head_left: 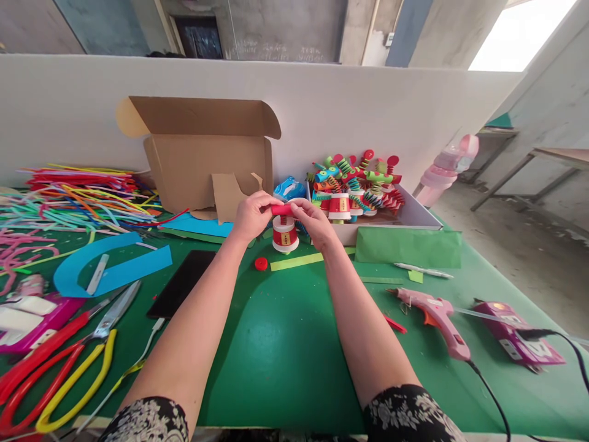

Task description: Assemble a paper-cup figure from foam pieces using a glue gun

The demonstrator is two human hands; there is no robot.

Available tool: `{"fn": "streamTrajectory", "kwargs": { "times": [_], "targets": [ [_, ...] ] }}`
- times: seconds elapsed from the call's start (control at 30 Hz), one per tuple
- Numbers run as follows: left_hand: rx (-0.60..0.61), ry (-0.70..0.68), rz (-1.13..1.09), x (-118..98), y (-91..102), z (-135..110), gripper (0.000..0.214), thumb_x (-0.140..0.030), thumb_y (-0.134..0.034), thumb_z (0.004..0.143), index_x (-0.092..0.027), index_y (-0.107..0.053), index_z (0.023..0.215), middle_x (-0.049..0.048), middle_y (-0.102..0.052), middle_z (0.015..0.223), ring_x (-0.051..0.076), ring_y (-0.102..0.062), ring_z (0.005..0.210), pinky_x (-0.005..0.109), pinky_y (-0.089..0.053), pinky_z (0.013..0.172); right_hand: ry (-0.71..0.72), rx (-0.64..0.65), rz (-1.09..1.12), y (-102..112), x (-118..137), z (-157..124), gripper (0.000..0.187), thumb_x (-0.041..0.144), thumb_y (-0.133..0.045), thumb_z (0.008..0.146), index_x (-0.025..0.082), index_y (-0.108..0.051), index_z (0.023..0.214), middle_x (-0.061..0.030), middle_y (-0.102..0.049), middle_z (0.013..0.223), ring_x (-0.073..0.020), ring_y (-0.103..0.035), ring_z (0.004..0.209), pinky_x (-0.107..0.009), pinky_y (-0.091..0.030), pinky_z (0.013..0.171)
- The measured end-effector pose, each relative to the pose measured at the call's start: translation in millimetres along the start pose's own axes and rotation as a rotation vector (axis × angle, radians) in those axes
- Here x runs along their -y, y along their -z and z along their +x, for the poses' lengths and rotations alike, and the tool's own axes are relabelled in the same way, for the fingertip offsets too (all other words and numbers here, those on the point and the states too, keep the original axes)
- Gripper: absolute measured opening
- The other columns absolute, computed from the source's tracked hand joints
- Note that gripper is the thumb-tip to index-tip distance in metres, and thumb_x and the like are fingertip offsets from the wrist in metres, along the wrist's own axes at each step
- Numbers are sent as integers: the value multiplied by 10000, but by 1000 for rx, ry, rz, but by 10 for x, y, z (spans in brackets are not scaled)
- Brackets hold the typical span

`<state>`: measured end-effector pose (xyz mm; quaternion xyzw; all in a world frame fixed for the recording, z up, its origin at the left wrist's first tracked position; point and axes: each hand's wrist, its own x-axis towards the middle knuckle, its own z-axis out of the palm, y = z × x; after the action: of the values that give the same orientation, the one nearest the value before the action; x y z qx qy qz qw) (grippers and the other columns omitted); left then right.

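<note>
A small red paper roll (281, 210) is pinched between my left hand (253, 216) and my right hand (314, 221), one at each end. Directly beneath it stands an upside-down paper cup (285, 236) with a red band and gold label, a folded red strip rising from its top. Whether the roll touches that strip is hard to make out. Just left of the cup lies a red round cap (261, 264), and a yellow-green paper strip (294, 263) stretches in front of it.
Finished-looking paper figures fill a white box (421, 212) at back right. A pink glue gun (437, 316) with its cord lies right, near a purple power strip (518, 334). Left are scissors (113, 319), a black phone (181, 282), pipe cleaners (87, 190) and a cardboard box (184, 166).
</note>
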<state>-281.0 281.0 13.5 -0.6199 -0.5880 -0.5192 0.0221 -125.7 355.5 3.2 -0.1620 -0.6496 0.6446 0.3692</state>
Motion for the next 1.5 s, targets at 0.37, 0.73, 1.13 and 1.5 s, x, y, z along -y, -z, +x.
{"fn": "streamTrajectory", "kwargs": {
  "times": [0.37, 0.73, 1.13, 1.5],
  "targets": [
    [19, 25, -70, 14, 9, 10, 115, -220, -642, 788, -209, -756, 803, 35, -722, 826, 160, -640, 775, 256, -502, 676, -23, 18, 22, 4, 12, -8, 325, 470, -738, 732, 238, -639, 936, 28, -641, 715, -158, -617, 743, -305, -498, 781],
    [145, 243, -410, -50, 281, 29, 329, -176, -546, 726, -164, -733, 997, 66, -746, 893, 179, -674, 799, 280, -550, 665, -39, 22, 39, -10, 25, -4, 395, 489, -776, 684, 231, -627, 945, 25, -669, 702, -161, -634, 711, -297, -507, 729],
    [131, 230, -372, -98, 262, 38, 220, -301, -574, 791, -174, -725, 891, 49, -733, 814, 184, -664, 745, 300, -550, 660, -36, -87, -26, -23, 55, -10, 375, 597, -603, 814, 240, -662, 911, -6, -703, 931, -191, -645, 964, -308, -496, 875],
    [114, 262, -362, -13, 322, -20, 146, -275, -624, 688, -181, -694, 776, 106, -701, 1098, 251, -647, 999, 380, -536, 831, -25, -70, 7, -25, 21, -1, 354, 558, -693, 739, 260, -651, 925, 7, -692, 853, -194, -645, 871, -323, -487, 852]
  ]
}}
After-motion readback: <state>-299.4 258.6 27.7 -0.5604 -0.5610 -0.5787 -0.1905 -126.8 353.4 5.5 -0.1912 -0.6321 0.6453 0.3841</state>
